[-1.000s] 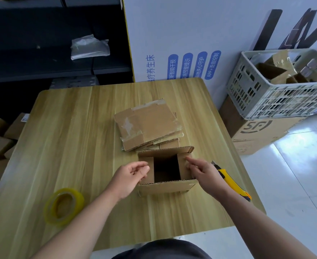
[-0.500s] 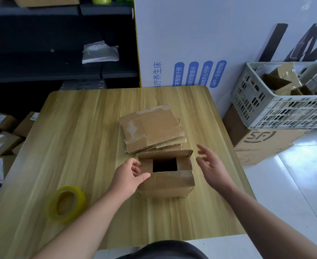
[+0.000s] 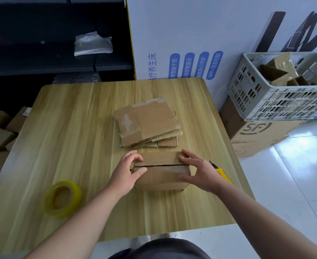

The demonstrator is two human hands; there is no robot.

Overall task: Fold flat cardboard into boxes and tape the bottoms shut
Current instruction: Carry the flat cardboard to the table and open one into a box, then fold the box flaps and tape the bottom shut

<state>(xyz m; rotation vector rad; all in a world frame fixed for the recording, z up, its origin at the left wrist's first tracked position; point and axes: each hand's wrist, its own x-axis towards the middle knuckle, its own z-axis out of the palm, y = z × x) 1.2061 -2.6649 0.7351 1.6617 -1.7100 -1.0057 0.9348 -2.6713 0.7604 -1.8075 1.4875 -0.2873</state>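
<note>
The box (image 3: 161,177) stands on the wood-grain counter (image 3: 69,131) before the flat cardboard stack (image 3: 146,124), left hand (image 3: 127,171) curled round its left end, right hand (image 3: 198,171) pressing spread fingers (image 3: 187,154) on its flaps, tape roll (image 3: 61,198) at left, crate (image 3: 284,103) on a carton (image 3: 256,135) at right

Around the box (image 3: 161,171) on the table (image 3: 79,128)
Cardboard stack (image 3: 146,126) just behind it; tape roll (image 3: 61,198) to its left, nearer the person — knife (image 3: 222,173) just right of it, partly behind the right hand (image 3: 200,171).
</note>
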